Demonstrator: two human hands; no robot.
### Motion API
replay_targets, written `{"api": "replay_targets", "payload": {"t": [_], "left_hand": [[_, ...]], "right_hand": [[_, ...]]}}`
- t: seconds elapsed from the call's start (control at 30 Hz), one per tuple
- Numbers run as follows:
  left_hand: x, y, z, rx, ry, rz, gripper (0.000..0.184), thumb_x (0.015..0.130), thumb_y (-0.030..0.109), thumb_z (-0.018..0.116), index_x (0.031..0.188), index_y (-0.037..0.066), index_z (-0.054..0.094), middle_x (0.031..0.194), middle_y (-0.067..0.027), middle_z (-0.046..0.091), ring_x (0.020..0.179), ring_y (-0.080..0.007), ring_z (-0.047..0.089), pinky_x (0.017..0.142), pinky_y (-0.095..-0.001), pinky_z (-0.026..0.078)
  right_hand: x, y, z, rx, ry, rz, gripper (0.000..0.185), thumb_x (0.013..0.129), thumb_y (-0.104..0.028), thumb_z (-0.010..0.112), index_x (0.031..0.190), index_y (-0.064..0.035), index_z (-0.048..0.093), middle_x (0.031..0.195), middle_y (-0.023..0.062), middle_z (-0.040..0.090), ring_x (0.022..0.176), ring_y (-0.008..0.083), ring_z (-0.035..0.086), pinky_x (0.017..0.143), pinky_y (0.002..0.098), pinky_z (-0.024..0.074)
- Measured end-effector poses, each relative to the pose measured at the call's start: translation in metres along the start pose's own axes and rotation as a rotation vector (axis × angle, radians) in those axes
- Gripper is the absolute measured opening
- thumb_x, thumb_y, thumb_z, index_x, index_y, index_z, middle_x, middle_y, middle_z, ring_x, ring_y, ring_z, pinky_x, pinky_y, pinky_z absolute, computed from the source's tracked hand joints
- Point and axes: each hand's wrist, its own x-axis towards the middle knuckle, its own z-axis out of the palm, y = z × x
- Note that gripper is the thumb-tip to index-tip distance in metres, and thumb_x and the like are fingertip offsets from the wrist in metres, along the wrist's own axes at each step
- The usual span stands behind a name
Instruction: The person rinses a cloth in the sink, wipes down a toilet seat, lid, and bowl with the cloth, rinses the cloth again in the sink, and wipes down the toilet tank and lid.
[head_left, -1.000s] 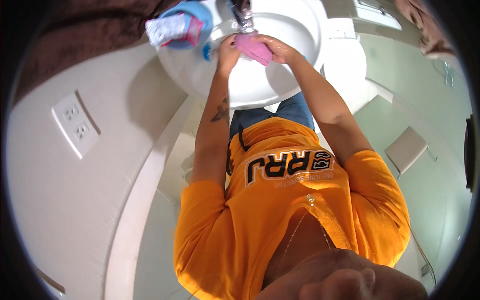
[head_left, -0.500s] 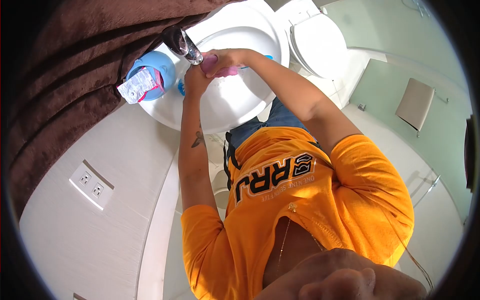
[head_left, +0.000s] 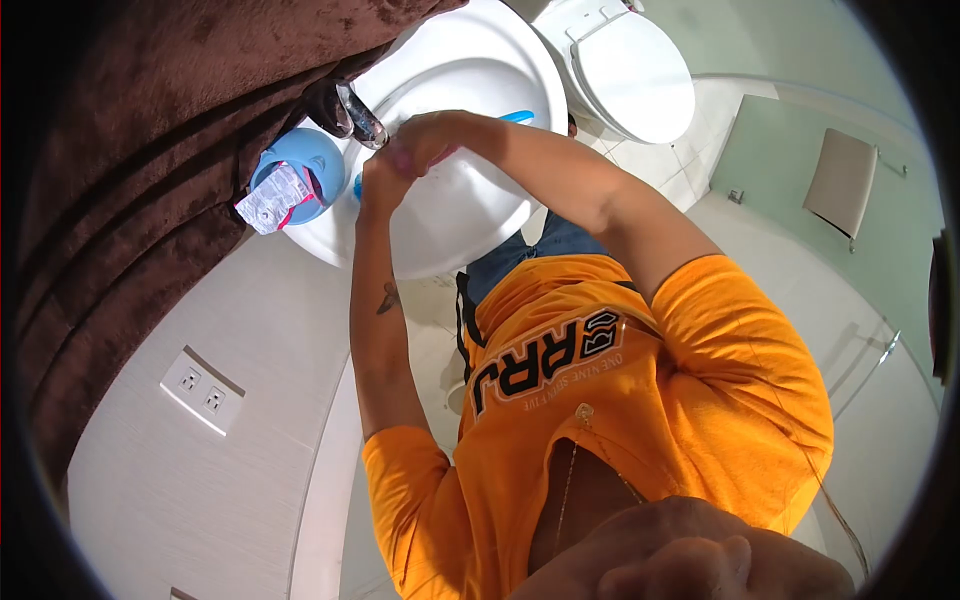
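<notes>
Under the chrome faucet, my left hand and my right hand are pressed together over the white sink. Between them shows a bit of pink cloth, mostly hidden by the fingers. Both hands are closed around it, the right one lying over the top. A blue item peeks out beside my left wrist. Beyond my right forearm, another blue object lies on the sink's right side.
A blue container with a white and pink packet stands on the sink's left edge. Brown fabric hangs at the left. The toilet is at the upper right, with a beige towel hanging farther right.
My hands have closed tighter around the pink cloth, and less of it shows. My right hand has turned over it. The view has turned, moving the sink to the left in the picture.
</notes>
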Motion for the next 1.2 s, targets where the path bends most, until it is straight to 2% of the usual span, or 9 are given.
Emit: {"api": "replay_targets", "payload": {"t": [0.17,0.23,0.37,0.6,0.67,0.8,1.0,1.03,1.2], "left_hand": [[0.019,-0.021,0.005,0.045,-0.312,-0.291,0.054,0.061,0.012,0.076,0.110,0.002,0.056,0.091,-0.0235,0.062,0.079,-0.0352,0.062,0.067,-0.0401,0.049],[0.008,-0.008,0.012,-0.095,0.151,0.083,0.055,0.062,0.011,0.075,0.112,0.003,0.055,0.090,-0.0223,0.062,0.077,-0.0363,0.061,0.068,-0.0412,0.049],[-0.004,0.024,0.019,0.140,0.416,0.142,0.057,0.065,0.011,0.073,0.117,0.006,0.051,0.087,-0.0199,0.061,0.082,-0.0412,0.059,0.072,-0.0454,0.049],[0.006,0.008,0.011,0.133,-0.040,-0.225,0.030,0.068,0.018,0.069,0.094,0.003,0.062,0.088,-0.0247,0.062,0.084,-0.0402,0.060,0.072,-0.0463,0.048],[0.007,0.006,0.013,0.021,0.026,-0.046,0.023,0.069,0.018,0.066,0.086,0.002,0.064,0.085,-0.0261,0.061,0.084,-0.0395,0.060,0.071,-0.0455,0.049],[-0.004,0.007,0.031,-0.638,-0.126,-0.562,0.015,0.067,0.012,0.064,0.076,0.000,0.062,0.069,-0.0121,0.063,0.054,-0.0228,0.058,0.050,-0.0349,0.045],[-0.015,0.032,0.038,-1.301,-0.084,-0.686,0.023,0.070,0.007,0.068,0.088,0.006,0.054,0.060,-0.0023,0.053,0.038,-0.0056,0.037,0.033,-0.0243,0.022],[-0.020,0.022,0.045,-1.393,-0.133,-0.649,0.048,0.074,0.010,0.069,0.114,0.002,0.045,0.078,-0.0078,0.059,0.046,-0.0087,0.048,0.038,-0.0240,0.034],[-0.046,0.054,0.038,-0.827,0.192,-0.605,0.071,0.077,0.015,0.068,0.133,0.000,0.027,0.118,-0.0177,0.046,0.081,-0.0206,0.054,0.062,-0.0293,0.045]], "right_hand": [[-0.002,-0.012,0.017,-0.267,0.248,0.270,0.023,0.059,-0.020,0.067,0.080,-0.0087,0.068,0.076,0.0117,0.065,0.073,0.0255,0.063,0.062,0.0370,0.0494],[0.003,0.000,0.013,-0.304,0.306,0.206,0.023,0.060,-0.019,0.067,0.080,-0.0090,0.068,0.078,0.0129,0.065,0.074,0.0274,0.064,0.065,0.0382,0.0498],[-0.009,-0.005,-0.010,0.017,-0.037,0.358,0.021,0.062,-0.019,0.066,0.080,-0.0073,0.068,0.077,0.0145,0.066,0.077,0.0292,0.065,0.067,0.0387,0.0511],[-0.004,-0.018,0.020,-0.461,0.369,0.276,0.016,0.070,-0.020,0.062,0.078,-0.0079,0.068,0.076,0.0146,0.066,0.075,0.0284,0.066,0.066,0.0404,0.0529],[-0.010,-0.011,0.022,-0.572,0.349,0.114,0.017,0.075,-0.022,0.058,0.077,-0.0067,0.066,0.076,0.0136,0.066,0.075,0.0288,0.066,0.066,0.0399,0.0530],[-0.017,0.004,0.021,-0.700,0.376,-0.123,0.012,0.080,-0.018,0.053,0.085,-0.0087,0.059,0.076,0.0096,0.064,0.070,0.0269,0.065,0.059,0.0372,0.0523],[-0.036,0.025,0.023,-0.529,0.608,-0.059,0.012,0.077,-0.011,0.053,0.088,-0.0066,0.055,0.083,0.0088,0.061,0.078,0.0284,0.063,0.064,0.0374,0.0519],[-0.042,0.035,0.020,-0.439,0.708,-0.033,0.023,0.070,-0.010,0.061,0.093,-0.0088,0.058,0.086,0.0128,0.062,0.083,0.0297,0.063,0.070,0.0388,0.0516],[-0.081,0.072,0.007,-0.280,0.769,0.344,0.035,0.061,-0.011,0.069,0.093,-0.0039,0.056,0.079,0.0137,0.062,0.076,0.0323,0.062,0.070,0.0408,0.0504]]}}
